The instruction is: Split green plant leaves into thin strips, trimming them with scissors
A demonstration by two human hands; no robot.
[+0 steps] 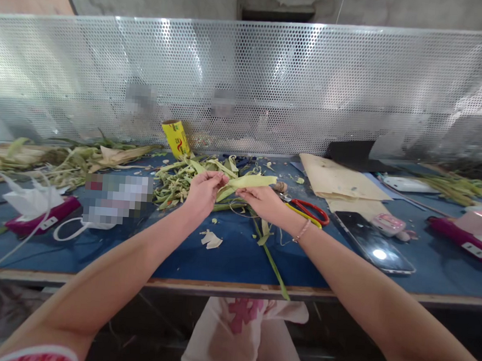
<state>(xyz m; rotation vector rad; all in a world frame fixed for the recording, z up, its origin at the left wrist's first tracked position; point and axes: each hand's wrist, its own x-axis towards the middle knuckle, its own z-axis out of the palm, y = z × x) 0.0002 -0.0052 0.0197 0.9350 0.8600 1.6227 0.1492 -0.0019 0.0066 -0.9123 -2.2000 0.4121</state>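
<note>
Pale green leaf strip [254,181] at center of frame, raised above blue counter [235,265], both hands on it. Left hand [205,189], left of center: grip pinched tight at strip's left end. Right hand [263,199], right of center: grip closed on strip's lower edge. Leaf pile [173,185] just left of center. Yellow tube [176,139] upper middle. Red-and-yellow handles [325,215] near right wrist. Phone [364,237] lower right. Pale scrap [211,239] below left hand.

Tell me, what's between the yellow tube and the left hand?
In the head view, a heap of green leafy strips lies between the yellow tube and the left hand.
</note>
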